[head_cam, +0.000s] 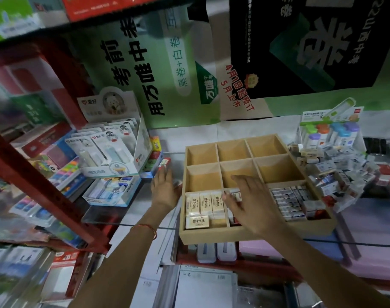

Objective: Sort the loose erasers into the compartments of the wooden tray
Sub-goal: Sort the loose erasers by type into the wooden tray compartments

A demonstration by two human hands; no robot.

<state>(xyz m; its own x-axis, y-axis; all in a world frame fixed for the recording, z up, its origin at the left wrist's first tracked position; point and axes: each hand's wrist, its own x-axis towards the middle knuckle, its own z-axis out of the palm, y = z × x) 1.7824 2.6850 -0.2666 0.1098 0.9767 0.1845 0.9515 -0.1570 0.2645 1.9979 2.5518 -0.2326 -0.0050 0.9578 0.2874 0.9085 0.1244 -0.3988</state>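
Observation:
The wooden tray (256, 233) has a three-by-three grid of compartments. Its front left compartment holds cream erasers (204, 204), and the front right one holds grey and white erasers (288, 202). The six compartments behind are empty. My right hand (245, 201) hovers over the front middle compartment with fingers spread, above red and white erasers (236, 194). My left hand (165, 190) lies outside the tray's left wall, its straight fingers reaching to a red and white eraser (165, 163). A pile of loose erasers (340, 170) lies right of the tray.
A display box of correction tapes (114, 150) stands at the left, with a red shelf post (34, 185) in front of it. Behind the pile is a rack of coloured-cap items (331, 134). Posters cover the back wall. Stacked paper goods lie below the tray.

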